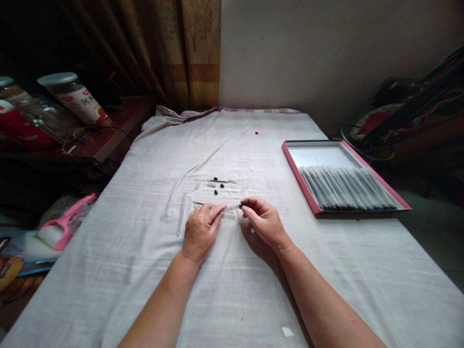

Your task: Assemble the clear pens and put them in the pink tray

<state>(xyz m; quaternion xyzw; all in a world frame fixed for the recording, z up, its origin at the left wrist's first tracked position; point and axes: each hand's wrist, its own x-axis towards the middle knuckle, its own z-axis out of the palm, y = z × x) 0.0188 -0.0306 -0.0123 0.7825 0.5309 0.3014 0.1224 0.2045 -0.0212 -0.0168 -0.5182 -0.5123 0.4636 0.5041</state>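
Note:
My left hand (205, 228) is closed around a clear pen barrel (231, 208), which sticks out to the right between thumb and fingers. At the barrel's right end, the thumb and fingertips of my right hand (264, 220) pinch a small black plug (241, 206). Whether the plug sits fully in the barrel I cannot tell. An empty clear tube (181, 213) lies to the left of my left hand. Beyond the hands are a dark pen refill (219, 181) and several small black plugs (222, 185). Short clear pieces (196, 185) lie beside them.
A pink-edged box (314, 205) at the right holds a row of clear pens (337, 188) with black ends. Farther back lies a small red piece (256, 133). A white scrap (287, 332) is near the front. Jars (78, 99) and a pink tape dispenser (67, 227) stand left.

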